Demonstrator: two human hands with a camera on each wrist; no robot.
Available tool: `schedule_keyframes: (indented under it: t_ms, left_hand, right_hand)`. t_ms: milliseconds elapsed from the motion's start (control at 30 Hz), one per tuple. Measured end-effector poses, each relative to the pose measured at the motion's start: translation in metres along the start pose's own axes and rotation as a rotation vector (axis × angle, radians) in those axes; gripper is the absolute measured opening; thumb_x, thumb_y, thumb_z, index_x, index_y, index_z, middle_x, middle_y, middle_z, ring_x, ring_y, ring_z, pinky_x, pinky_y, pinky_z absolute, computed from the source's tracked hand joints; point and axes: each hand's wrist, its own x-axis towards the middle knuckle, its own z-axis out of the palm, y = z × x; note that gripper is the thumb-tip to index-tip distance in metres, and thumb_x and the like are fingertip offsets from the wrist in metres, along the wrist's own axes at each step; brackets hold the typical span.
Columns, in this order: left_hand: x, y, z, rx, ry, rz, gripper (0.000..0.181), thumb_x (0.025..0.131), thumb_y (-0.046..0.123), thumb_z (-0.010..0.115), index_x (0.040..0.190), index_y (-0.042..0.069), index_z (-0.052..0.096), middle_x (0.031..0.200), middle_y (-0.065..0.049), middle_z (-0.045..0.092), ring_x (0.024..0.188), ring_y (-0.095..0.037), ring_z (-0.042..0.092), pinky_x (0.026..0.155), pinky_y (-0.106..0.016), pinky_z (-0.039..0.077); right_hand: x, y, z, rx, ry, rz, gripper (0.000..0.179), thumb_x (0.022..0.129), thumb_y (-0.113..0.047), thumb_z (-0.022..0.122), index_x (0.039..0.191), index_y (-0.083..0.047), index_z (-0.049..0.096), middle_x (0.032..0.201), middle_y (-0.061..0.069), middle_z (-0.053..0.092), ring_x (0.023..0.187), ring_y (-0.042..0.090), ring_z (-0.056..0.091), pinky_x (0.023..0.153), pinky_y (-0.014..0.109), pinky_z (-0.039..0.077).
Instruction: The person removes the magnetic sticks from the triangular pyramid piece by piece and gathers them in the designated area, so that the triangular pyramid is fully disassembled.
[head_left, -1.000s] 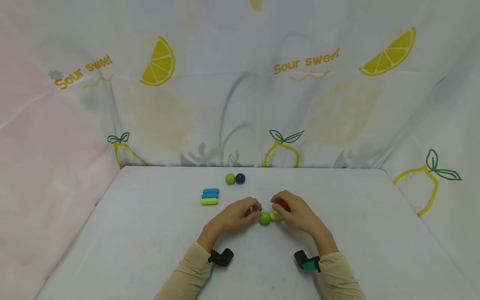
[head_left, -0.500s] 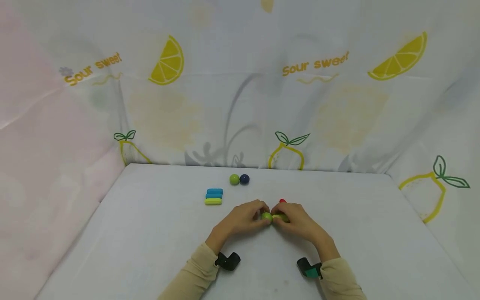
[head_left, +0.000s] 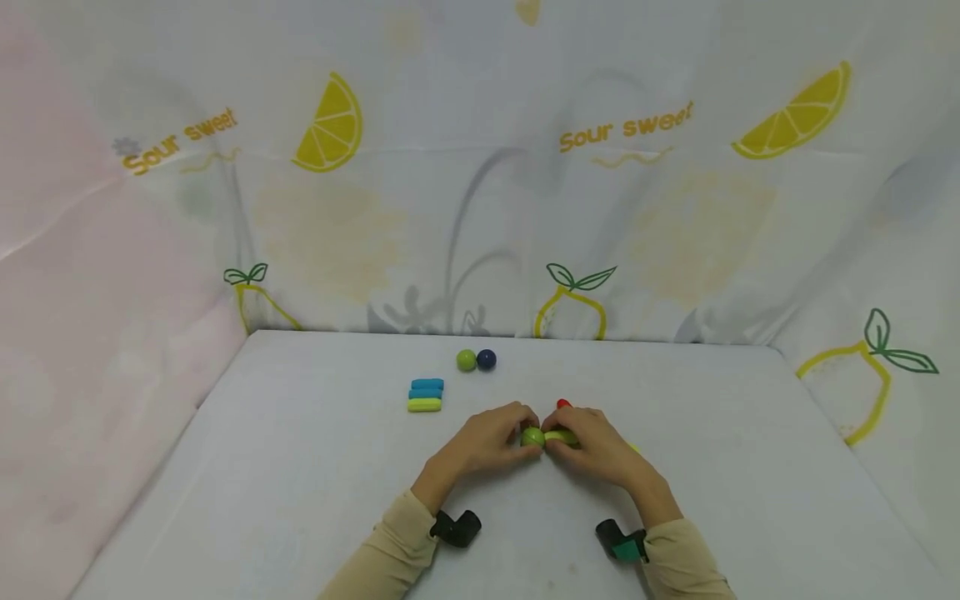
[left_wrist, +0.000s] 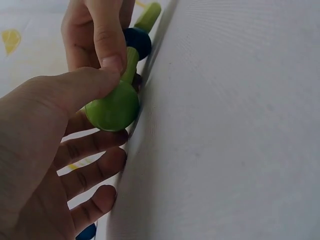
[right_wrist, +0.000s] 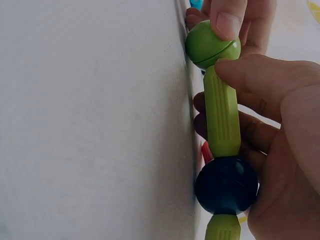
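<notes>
My left hand (head_left: pixel 486 440) pinches a glossy green ball (right_wrist: pixel 212 49) from a magnetic building set, thumb on its near side. My right hand (head_left: pixel 600 450) grips a ridged yellow-green rod (right_wrist: pixel 223 115) with thumb and fingers, close to the ball. Ball and rod end meet in the right wrist view. At the rod's other end sits a dark blue ball (right_wrist: pixel 226 185), followed by a second yellow-green rod (right_wrist: pixel 223 229). In the head view the right hand covers the dark blue ball. A red piece (head_left: pixel 563 403) pokes out behind the right hand, mostly hidden.
Two blue rods (head_left: pixel 426 389) and a yellow-green rod (head_left: pixel 424 405) lie side by side, left of the hands. Farther back, another green ball (head_left: pixel 467 360) touches a dark blue ball (head_left: pixel 487 359). A printed curtain (head_left: pixel 420 208) hangs behind the white table (head_left: pixel 300 467).
Both hands have come together; the left fingers have taken hold of the green ball and the right fingers the rod. Over the last half second they have barely moved.
</notes>
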Motion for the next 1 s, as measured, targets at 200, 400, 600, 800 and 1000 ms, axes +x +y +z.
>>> schedule_keyframes:
  t_ms: [200,400,600,800,1000]
  left_hand:
    - [0.0,0.0,0.0,-0.018,0.01,-0.008,0.026,0.087,0.037,0.066,0.108,0.022,0.06,0.094,0.011,0.058,0.077,-0.004,0.05,0.065,-0.016,0.04]
    - [0.001,-0.002,-0.001,-0.067,0.004,-0.013,0.023,0.087,0.031,0.065,0.108,0.022,0.062,0.09,0.011,0.056,0.078,-0.004,0.05,0.067,-0.016,0.041]
    - [0.001,-0.009,-0.007,-0.094,0.019,-0.041,0.023,0.088,0.03,0.063,0.109,0.021,0.063,0.094,0.011,0.059,0.084,-0.005,0.052,0.075,-0.02,0.045]
    - [-0.002,-0.021,-0.023,-0.089,0.13,-0.039,0.03,0.088,0.024,0.066,0.116,0.012,0.062,0.103,0.003,0.063,0.091,-0.012,0.057,0.08,-0.027,0.048]
    - [-0.007,-0.041,-0.044,-0.151,0.32,-0.037,0.035,0.084,0.011,0.07,0.117,0.001,0.062,0.105,-0.008,0.064,0.089,-0.02,0.06,0.072,-0.032,0.053]
  right_hand:
    - [0.002,-0.001,0.0,-0.005,-0.005,-0.001,0.013,0.088,-0.021,0.067,0.1,-0.019,0.063,0.094,-0.011,0.063,0.086,0.004,0.053,0.094,0.046,0.038]
    - [0.002,-0.001,-0.002,-0.009,-0.004,-0.01,0.012,0.086,-0.018,0.067,0.097,-0.017,0.063,0.091,-0.01,0.063,0.082,0.005,0.052,0.092,0.045,0.038]
    - [0.0,0.0,-0.003,-0.007,0.002,0.001,0.012,0.085,-0.017,0.067,0.097,-0.017,0.064,0.092,-0.009,0.063,0.081,0.005,0.051,0.091,0.044,0.04]
    - [0.001,0.001,-0.003,-0.017,-0.006,-0.002,0.013,0.086,-0.019,0.068,0.099,-0.018,0.064,0.093,-0.011,0.064,0.08,0.003,0.051,0.088,0.04,0.043]
    - [0.002,0.001,-0.001,0.006,-0.009,-0.009,0.013,0.086,-0.019,0.069,0.098,-0.017,0.064,0.091,-0.012,0.063,0.079,0.003,0.049,0.085,0.036,0.043]
